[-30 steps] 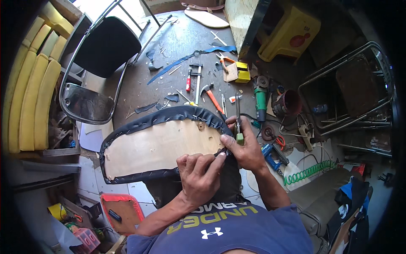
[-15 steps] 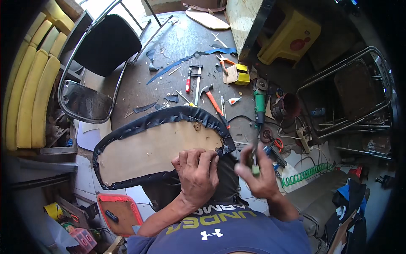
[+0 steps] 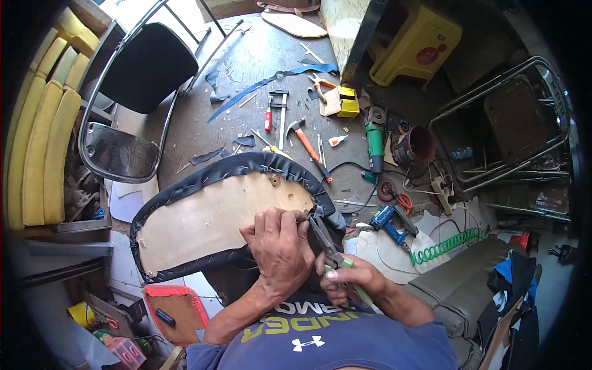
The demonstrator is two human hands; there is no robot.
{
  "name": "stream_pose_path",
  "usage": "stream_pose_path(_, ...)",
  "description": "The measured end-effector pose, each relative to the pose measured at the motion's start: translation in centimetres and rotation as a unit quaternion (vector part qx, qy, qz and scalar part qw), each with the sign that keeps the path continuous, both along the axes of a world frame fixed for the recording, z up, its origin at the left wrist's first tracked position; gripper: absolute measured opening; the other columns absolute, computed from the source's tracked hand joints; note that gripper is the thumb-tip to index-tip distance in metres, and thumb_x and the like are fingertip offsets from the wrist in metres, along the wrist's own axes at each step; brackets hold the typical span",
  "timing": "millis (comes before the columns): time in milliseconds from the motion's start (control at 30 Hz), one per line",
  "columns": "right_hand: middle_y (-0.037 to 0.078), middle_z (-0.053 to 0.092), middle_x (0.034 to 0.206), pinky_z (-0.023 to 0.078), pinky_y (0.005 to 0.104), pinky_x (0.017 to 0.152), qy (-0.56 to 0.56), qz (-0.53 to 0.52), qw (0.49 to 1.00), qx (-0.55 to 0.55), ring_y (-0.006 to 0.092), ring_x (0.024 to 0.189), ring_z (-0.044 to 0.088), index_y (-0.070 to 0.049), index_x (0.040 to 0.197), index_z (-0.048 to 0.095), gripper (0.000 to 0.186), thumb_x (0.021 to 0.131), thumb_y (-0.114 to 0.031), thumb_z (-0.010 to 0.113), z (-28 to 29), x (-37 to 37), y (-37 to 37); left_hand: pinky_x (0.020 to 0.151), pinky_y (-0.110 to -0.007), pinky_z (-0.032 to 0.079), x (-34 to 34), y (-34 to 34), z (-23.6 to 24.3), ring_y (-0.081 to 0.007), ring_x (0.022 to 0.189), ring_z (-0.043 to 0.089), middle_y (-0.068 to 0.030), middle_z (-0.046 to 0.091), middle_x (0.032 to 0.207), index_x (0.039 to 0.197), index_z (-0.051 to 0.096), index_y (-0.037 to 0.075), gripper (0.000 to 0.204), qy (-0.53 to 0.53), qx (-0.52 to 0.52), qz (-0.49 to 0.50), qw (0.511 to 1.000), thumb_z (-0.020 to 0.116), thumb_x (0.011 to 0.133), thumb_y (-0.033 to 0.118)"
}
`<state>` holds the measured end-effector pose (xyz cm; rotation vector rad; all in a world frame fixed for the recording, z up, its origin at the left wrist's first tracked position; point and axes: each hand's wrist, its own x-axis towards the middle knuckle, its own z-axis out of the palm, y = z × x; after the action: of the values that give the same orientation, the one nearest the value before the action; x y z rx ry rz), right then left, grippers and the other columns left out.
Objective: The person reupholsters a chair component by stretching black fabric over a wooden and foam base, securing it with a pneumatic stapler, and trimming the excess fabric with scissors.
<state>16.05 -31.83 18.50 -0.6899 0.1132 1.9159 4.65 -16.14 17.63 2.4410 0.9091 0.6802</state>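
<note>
A chair seat pad lies upside down across my lap, with a bare wooden board in its middle. Its black cover is folded over the rim and stapled all round. My left hand is closed at the pad's right end, its fingers pinching the cover's edge, which they largely hide. In my right hand is a pair of shears with green handles. Their blades point up and away, beside my left fingertips and close to the right corner of the cover.
Beyond the pad lie a hammer, a clamp, a yellow box and a green angle grinder. A blue staple gun with a green coiled hose is at right. Chair frames and yellow cushions stand at the sides.
My right hand has brought the shears leftward to the pad's right corner, uncovering the staple gun. My left hand keeps its grip there. The view has shifted slightly.
</note>
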Motion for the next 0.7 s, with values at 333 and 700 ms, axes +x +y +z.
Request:
stream_pose_path(333,0.000,0.053,0.072,0.043,0.0282,0.056,-0.262,-0.021,0.965,0.021,0.0110,0.061,0.054,-0.007,0.119,0.051,0.030,0.096,-0.015,0.068,-2.5,-2.8,1.7,0.083,-0.043,0.032,0.0,0.2,0.0,-0.0274,0.090,0.054,-0.0073,0.056,0.090,0.093,0.065,0.010,0.013,0.003,0.015,0.011,1.000,0.072,0.082,0.012)
stream_pose_path(700,0.003,0.058,0.083,0.046,0.0296,0.064,-0.411,-0.029,0.907,0.088,0.0120,0.071,0.057,-0.005,0.115,0.054,0.030,0.089,-0.009,0.066,-3.5,-3.2,-0.1,0.082,-0.040,0.032,-0.6,0.3,1.1,-0.0254,0.088,0.054,-0.0055,0.057,0.089,0.096,0.070,0.014,0.014,-0.024,0.006,-0.022,0.999,0.075,0.084,0.010)
